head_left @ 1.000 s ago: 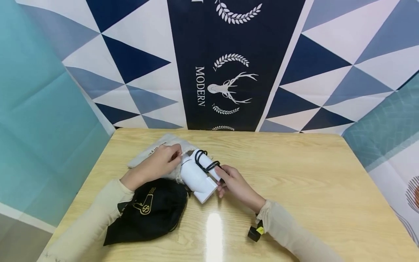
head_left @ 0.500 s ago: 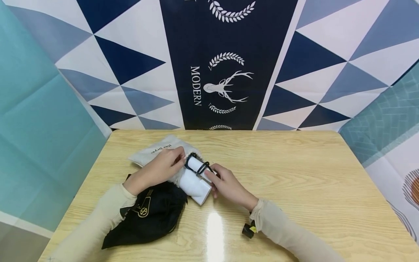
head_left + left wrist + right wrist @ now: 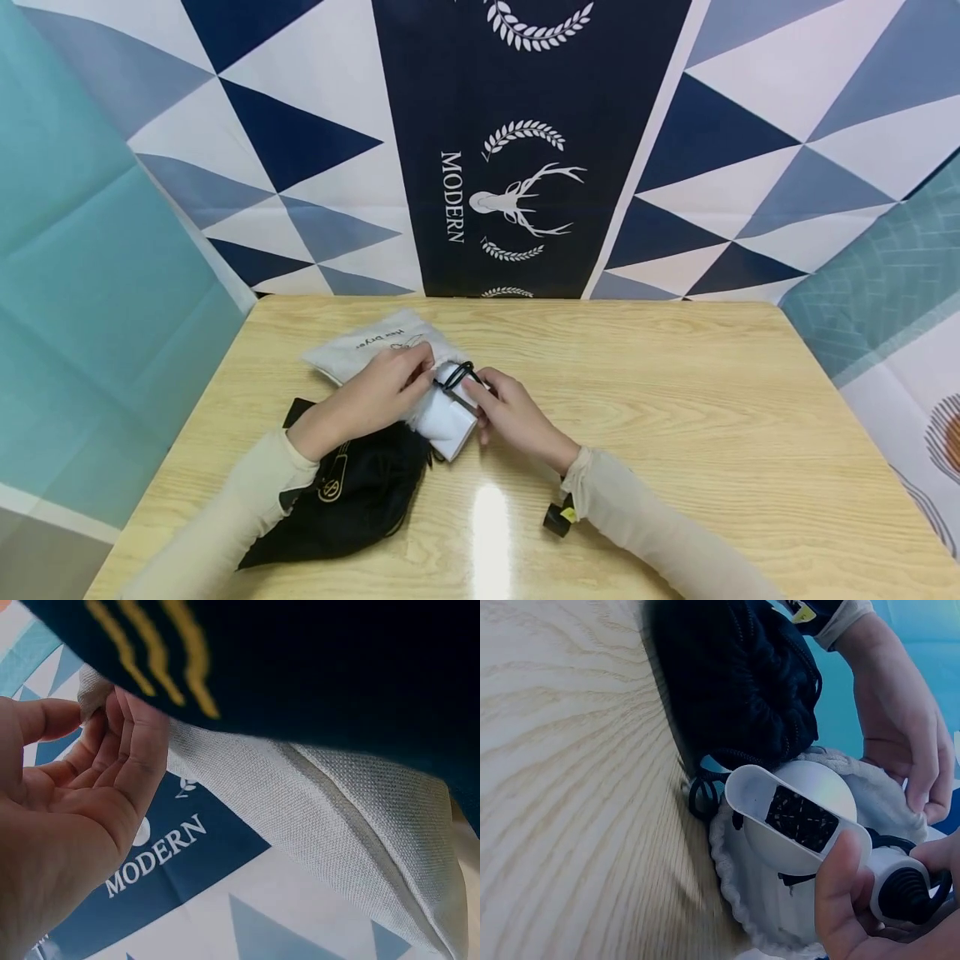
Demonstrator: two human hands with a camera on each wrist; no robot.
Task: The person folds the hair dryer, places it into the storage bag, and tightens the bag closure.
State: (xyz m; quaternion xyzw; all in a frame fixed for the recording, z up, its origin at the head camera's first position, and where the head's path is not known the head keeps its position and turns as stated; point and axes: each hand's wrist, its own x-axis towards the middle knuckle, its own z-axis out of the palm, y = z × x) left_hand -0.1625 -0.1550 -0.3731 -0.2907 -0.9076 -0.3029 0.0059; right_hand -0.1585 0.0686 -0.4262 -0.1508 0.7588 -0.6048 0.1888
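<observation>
A white hair dryer (image 3: 448, 427) with a folded handle sits partly inside a pale grey drawstring bag (image 3: 352, 348) printed "Hair Dryer". Its black cord (image 3: 460, 377) is wound around the handle. My left hand (image 3: 378, 392) pinches the bag's rim between thumb and fingers; the left wrist view shows the cloth (image 3: 300, 817) stretching away from that pinch. My right hand (image 3: 521, 421) grips the handle's end, where the black cord sleeve (image 3: 904, 894) comes out. In the right wrist view the dryer's nozzle (image 3: 739, 793) faces outward, with the gathered bag mouth around the body.
A black drawstring pouch (image 3: 352, 517) with a gold dryer print lies under my left forearm, close beside the grey bag. Both rest on a light wooden table (image 3: 675, 400). A patterned cloth backdrop (image 3: 517, 200) rises behind the table's far edge.
The hair dryer has gone deeper into the grey bag, pushed up and left by my right hand. My left hand has kept its pinch, drawing the rim over the dryer to the right.
</observation>
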